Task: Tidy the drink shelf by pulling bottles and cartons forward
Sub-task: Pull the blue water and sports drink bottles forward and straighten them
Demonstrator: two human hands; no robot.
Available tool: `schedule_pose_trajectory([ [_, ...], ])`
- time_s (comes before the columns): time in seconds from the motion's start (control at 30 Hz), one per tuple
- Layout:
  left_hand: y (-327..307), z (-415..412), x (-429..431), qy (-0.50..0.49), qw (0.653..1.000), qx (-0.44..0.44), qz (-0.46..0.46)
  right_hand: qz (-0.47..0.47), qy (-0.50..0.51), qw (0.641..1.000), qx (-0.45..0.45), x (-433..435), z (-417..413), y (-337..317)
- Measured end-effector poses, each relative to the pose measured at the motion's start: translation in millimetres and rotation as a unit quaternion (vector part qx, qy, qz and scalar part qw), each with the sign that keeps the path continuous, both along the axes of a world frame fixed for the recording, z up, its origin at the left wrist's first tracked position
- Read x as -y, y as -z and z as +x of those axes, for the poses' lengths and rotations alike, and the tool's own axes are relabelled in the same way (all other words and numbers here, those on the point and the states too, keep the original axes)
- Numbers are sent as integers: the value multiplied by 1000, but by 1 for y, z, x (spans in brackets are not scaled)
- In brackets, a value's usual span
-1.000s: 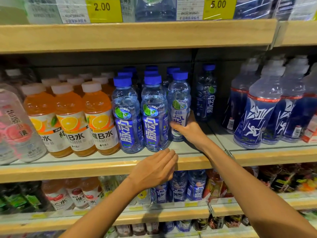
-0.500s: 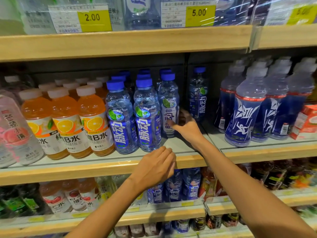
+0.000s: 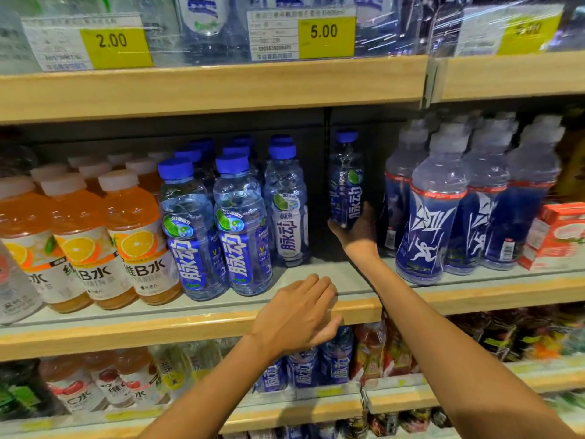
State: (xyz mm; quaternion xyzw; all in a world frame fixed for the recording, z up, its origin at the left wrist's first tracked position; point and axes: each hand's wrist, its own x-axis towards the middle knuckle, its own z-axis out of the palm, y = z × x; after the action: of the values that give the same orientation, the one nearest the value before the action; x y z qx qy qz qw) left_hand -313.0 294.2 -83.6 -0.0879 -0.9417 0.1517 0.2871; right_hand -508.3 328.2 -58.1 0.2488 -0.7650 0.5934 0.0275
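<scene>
Head camera looked at a big wooden drink shelf point(image 3: 190, 324) in a shop. Another wooden shelf point(image 3: 205, 87) sat above it, and one more shelf point(image 3: 285, 419) sat below.

On the left of the drink shelf stood rows of orange drink bottles point(image 3: 133, 236) with white caps. Just beside them stood rows of clear bottles with blue caps point(image 3: 240, 236). The two front ones were near the shelf edge, and the third row began farther back. On the right stood tall dark blue sport bottles point(image 3: 433, 223) in a close bunch. There was a bare gap between the blue cap rows and the sport bottles.

The left hand point(image 3: 297, 315) rested on the front edge of the drink shelf. Its fingers lay together and held nothing.

The right hand point(image 3: 356, 231) reached far back into the gap. Its fingers were wrapped round the low part of one lone blue cap bottle point(image 3: 345, 185). That bottle stood upright, deep in the shelf. The hand hid its bottom, so I cannot tell if it touched the shelf.

A red carton point(image 3: 557, 232) stood at the far right, just beside the sport bottles. Small blue bottles point(image 3: 304, 372) showed on the shelf below, under the left hand. Yellow price tags point(image 3: 326, 34) read 2.00 and 5.00 on the top shelf.
</scene>
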Motion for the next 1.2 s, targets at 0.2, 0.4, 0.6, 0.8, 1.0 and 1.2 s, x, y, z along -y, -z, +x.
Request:
schedule_pose_trajectory([
  [0.2,2,-1,-1,-10,1000,18,8,47,40,998,-24,10,-8,3],
  [0.4,2,-1,-2,-12,1000,8,2,27,-2,999,-20,18,-6,-2],
  [0.6,1,0,-4,-14,1000,12,16,-21,-45,999,11,23,-9,-5],
  [0.8,-2,2,-5,-25,999,30,25,-36,-23,998,35,18,-3,-6],
  [1.0,-11,8,-11,-76,975,61,198,5,-49,998,46,-18,24,-8],
  [1.2,-54,5,-31,-25,760,-145,633,43,-67,995,-53,-78,78,-16],
])
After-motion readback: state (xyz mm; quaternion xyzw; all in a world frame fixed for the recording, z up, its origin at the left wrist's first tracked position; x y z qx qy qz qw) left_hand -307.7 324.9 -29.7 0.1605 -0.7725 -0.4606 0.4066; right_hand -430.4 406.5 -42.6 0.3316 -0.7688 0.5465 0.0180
